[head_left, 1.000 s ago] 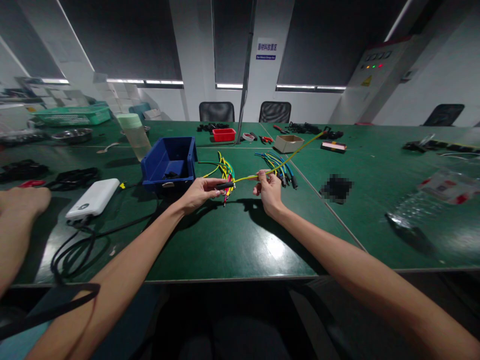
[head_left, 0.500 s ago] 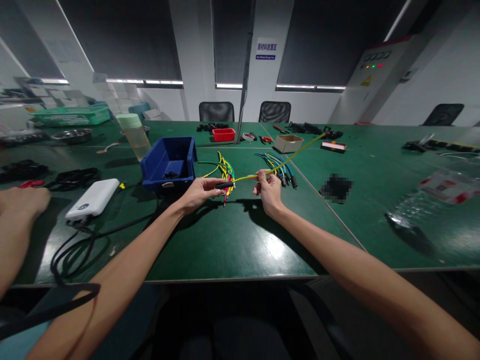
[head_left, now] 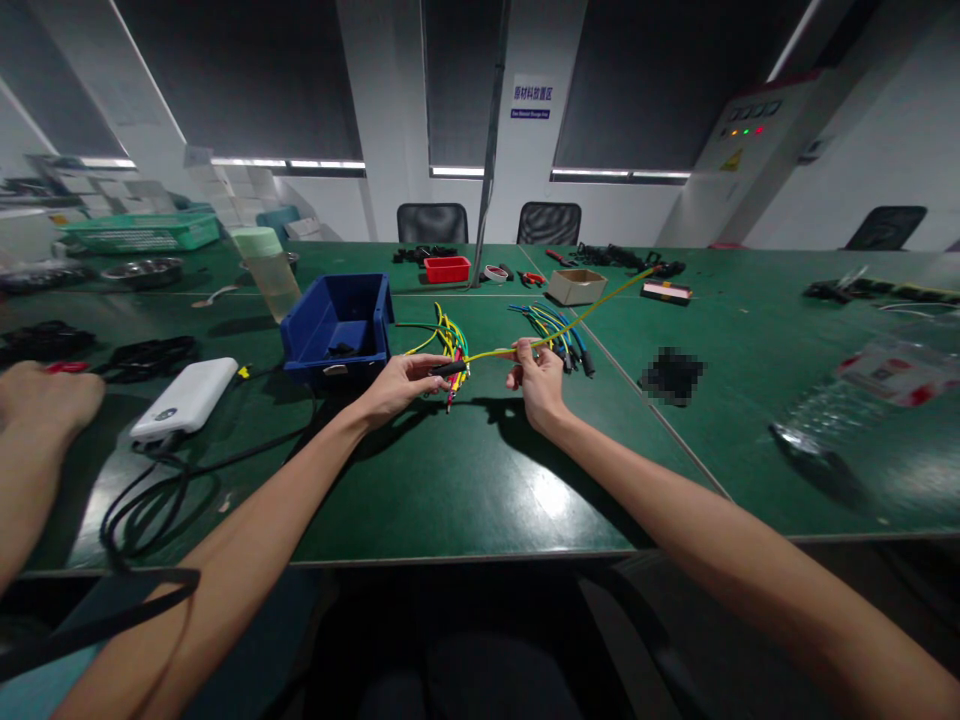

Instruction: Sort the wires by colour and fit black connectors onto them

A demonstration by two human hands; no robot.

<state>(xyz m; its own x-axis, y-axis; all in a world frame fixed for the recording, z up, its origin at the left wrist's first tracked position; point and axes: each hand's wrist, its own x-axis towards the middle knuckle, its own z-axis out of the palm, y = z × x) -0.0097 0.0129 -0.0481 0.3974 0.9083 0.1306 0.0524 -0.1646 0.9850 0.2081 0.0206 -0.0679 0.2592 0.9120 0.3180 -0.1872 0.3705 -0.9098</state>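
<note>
Between thumb and fingers, my left hand [head_left: 409,385] pinches a black sleeve [head_left: 451,369] on the end of a yellow wire [head_left: 611,295]. The fingers of my right hand [head_left: 538,380] are closed on the same wire, a short way along from the sleeve. From there the wire runs up to the right, its far end above the back of the table. Behind my left fingertips lies a bundle of yellow, green and red wires [head_left: 448,328]. Past my right hand is a second bundle of blue and yellow wires [head_left: 559,325] with black ends, partly hidden by the fingers.
A blue bin [head_left: 341,315] stands left of my hands, beside a bottle with a green lid [head_left: 266,270]. A white power bank [head_left: 187,398] with black cables lies nearer. Another person's hand [head_left: 49,400] rests far left. A cardboard box [head_left: 576,288] and plastic bottle [head_left: 862,400] are rightward.
My hands and the yellow wire hold almost the same position. The other person's hand at the left has shifted slightly.
</note>
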